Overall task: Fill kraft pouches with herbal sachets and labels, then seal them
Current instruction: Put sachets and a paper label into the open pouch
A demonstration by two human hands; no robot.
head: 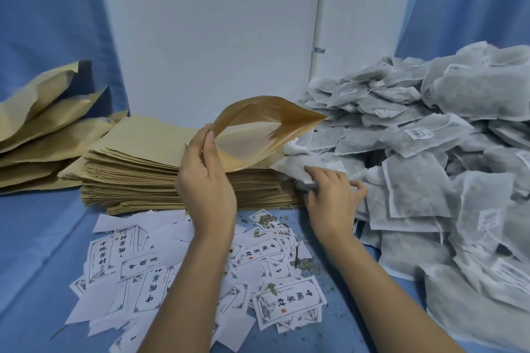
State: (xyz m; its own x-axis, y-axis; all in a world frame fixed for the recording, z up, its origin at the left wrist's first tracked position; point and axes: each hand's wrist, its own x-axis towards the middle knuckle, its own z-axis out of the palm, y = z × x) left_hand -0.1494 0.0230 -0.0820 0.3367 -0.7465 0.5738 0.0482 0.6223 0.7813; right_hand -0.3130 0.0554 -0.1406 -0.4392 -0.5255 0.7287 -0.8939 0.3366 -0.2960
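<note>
My left hand (205, 180) grips the left edge of a kraft pouch (258, 129) and holds it up with its mouth spread wide toward me, showing a shiny inner lining. Right beside the pouch's lower right edge, my right hand (332, 192) pinches a white herbal sachet (298, 165) at the foot of the sachet pile (447, 157). A thick stack of flat kraft pouches (137, 169) lies under and behind the raised pouch. White printed labels (200, 275) are scattered on the blue cloth below both forearms.
Several kraft pouches (43, 129) lean in a pile at the far left. A white panel (215, 37) stands behind the stack, with blue curtain on both sides. Loose herb crumbs (304, 262) lie among the labels on the blue cloth (34, 252).
</note>
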